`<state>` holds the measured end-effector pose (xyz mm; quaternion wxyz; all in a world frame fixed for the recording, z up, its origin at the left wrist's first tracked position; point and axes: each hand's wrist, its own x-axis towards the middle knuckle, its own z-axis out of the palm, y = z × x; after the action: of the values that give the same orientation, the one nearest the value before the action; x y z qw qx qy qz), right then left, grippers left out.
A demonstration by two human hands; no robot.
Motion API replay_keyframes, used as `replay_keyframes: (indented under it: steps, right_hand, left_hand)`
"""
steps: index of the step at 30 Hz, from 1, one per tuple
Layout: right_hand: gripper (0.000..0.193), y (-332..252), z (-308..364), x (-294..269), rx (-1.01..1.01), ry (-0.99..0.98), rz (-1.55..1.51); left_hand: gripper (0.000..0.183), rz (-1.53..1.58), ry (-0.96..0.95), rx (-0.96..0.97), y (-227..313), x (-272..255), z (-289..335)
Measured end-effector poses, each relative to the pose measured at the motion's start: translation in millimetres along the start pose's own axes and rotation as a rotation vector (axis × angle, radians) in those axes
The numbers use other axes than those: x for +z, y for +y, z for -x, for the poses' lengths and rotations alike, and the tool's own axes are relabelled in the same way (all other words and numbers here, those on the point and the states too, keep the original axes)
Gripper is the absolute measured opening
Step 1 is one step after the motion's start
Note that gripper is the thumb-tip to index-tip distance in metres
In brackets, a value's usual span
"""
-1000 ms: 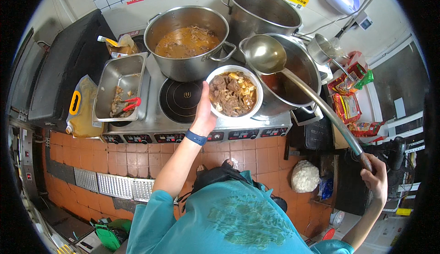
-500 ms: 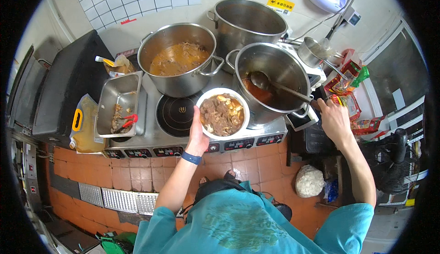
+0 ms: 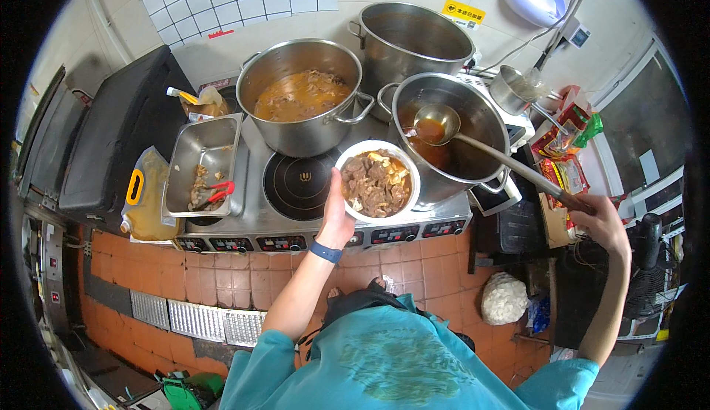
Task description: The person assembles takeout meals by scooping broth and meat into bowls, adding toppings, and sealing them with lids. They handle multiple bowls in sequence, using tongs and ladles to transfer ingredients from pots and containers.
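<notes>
My left hand (image 3: 338,216) grips a white bowl (image 3: 411,203) by its left side, in front of the pots. Chunks of brown meat (image 3: 370,183) and pale yellow bits fill it. My right hand (image 3: 603,221) is closed round the end of a long ladle (image 3: 510,160). The ladle's cup, with reddish-brown broth in it, is raised inside the right front steel pot (image 3: 484,140), above the broth there. To the left stands another steel pot (image 3: 296,130) of orange broth and meat. Behind them is a third tall pot (image 3: 418,48).
A steel pan (image 3: 194,140) with scraps and red-handled tongs (image 3: 214,194) sits left on the cooktop, beside a jug of yellow liquid (image 3: 151,199). A bare burner (image 3: 299,188) lies before the left pot. At right are a small saucepan (image 3: 510,88), red packets (image 3: 562,173) and a fan (image 3: 651,269).
My right hand has moved right and lower, lifting the ladle's cup with broth in it. The bowl stays in my left hand, and the whole view has shifted slightly.
</notes>
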<state>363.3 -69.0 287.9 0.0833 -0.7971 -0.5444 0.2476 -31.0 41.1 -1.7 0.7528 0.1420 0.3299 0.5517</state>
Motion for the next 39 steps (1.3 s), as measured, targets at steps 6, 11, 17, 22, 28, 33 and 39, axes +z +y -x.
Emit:
replay_keyframes:
  steps: [6,11,17,22,28,33,39]
  right_hand:
    - [0.041,14,72,-18,-0.026,0.065,-0.202]
    - [0.059,12,106,-10,0.075,0.068,-0.243]
    - [0.042,-9,151,43,-0.312,0.399,0.003]
    - [0.046,-15,163,60,-0.186,0.43,0.169]
    - [0.052,15,144,45,-0.08,0.26,-0.215]
    - [0.061,68,92,13,0.081,0.043,-0.489]
    - [0.047,67,-37,35,-0.425,0.156,-0.001]
  left_hand:
    - [0.069,-0.004,0.005,0.001,8,9,1]
    - [0.067,-0.022,-0.024,-0.015,14,13,5]
    - [0.07,-0.038,-0.046,-0.033,18,12,11]
    - [0.07,0.012,-0.059,-0.033,14,7,8]
    - [0.065,0.043,-0.01,-0.01,0,-2,3]
    - [0.062,0.082,0.015,0.048,-7,-4,4]
    - [0.073,0.119,0.134,0.209,-25,7,38]
